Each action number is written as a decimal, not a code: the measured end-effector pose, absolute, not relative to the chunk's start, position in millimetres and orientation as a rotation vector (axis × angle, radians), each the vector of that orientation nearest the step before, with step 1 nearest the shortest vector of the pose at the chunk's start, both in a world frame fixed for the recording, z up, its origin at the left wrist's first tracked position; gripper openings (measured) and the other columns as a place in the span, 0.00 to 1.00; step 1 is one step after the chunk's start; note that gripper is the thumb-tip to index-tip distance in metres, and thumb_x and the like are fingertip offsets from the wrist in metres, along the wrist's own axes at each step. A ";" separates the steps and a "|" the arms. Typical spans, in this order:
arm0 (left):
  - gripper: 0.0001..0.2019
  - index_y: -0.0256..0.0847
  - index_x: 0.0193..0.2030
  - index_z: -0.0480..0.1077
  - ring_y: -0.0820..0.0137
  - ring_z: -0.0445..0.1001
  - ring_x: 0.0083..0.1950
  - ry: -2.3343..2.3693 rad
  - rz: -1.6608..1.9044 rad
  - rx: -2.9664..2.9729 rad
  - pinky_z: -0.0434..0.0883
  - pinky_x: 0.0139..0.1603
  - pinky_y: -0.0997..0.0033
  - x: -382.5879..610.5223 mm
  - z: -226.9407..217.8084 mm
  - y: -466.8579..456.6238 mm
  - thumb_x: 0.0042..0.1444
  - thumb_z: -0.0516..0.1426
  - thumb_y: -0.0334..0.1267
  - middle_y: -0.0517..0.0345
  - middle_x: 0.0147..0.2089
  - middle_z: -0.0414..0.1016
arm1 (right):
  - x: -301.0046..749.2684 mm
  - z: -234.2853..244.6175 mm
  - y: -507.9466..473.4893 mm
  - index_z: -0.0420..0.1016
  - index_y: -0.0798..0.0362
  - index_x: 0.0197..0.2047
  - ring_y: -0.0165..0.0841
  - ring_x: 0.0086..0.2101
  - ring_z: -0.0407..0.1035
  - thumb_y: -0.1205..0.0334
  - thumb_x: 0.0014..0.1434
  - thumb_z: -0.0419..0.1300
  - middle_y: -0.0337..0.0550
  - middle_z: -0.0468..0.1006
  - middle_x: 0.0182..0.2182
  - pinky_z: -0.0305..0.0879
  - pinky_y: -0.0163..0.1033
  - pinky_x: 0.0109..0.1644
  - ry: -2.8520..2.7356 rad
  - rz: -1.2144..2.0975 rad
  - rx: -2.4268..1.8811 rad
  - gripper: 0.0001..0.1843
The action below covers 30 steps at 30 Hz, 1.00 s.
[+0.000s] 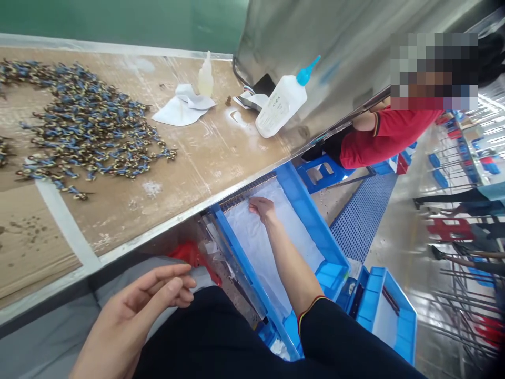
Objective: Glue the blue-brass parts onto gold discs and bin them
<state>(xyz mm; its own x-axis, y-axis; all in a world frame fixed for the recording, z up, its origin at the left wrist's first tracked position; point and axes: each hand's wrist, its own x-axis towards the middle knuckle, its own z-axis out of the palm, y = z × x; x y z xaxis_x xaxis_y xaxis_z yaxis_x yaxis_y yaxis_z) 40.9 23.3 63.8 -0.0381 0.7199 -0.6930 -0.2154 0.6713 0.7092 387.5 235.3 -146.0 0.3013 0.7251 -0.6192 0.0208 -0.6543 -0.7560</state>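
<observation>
My desk (205, 158) has a worn brown top with a pale metal edge and a white strip running across it. A wide heap of small blue and brown parts (87, 129) lies spread over its left side. Near the back lie a crumpled white cloth (179, 108), with a small clear bottle (205, 79) standing just behind it, and a white squeeze bottle (281, 105) with a blue nozzle, tilted. Beside the desk, on the floor (394, 247), stands a blue crate (311, 216) lined with a white sheet.

Right hand (262, 208) stretched forward, palm down; left hand (136, 310) loosely curled, empty.
</observation>
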 end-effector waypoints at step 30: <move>0.21 0.43 0.50 0.92 0.58 0.86 0.43 1.334 0.909 0.379 0.83 0.48 0.64 17.6 54.4 12.9 0.64 0.75 0.58 0.45 0.44 0.92 | 356.8 -67.5 211.8 0.80 0.54 0.43 0.31 0.28 0.70 0.42 0.79 0.68 0.34 0.75 0.29 0.74 0.38 0.36 -1.023 0.906 -1.843 0.23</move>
<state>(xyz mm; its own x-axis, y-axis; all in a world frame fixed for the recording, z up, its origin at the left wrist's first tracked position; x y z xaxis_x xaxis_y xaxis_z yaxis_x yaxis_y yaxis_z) 17.6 12.9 54.4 -0.0307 0.7460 -0.6653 -0.3457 0.6166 0.7073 356.8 211.8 -67.5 0.4105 0.8913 -0.1926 0.2994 -0.3312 -0.8948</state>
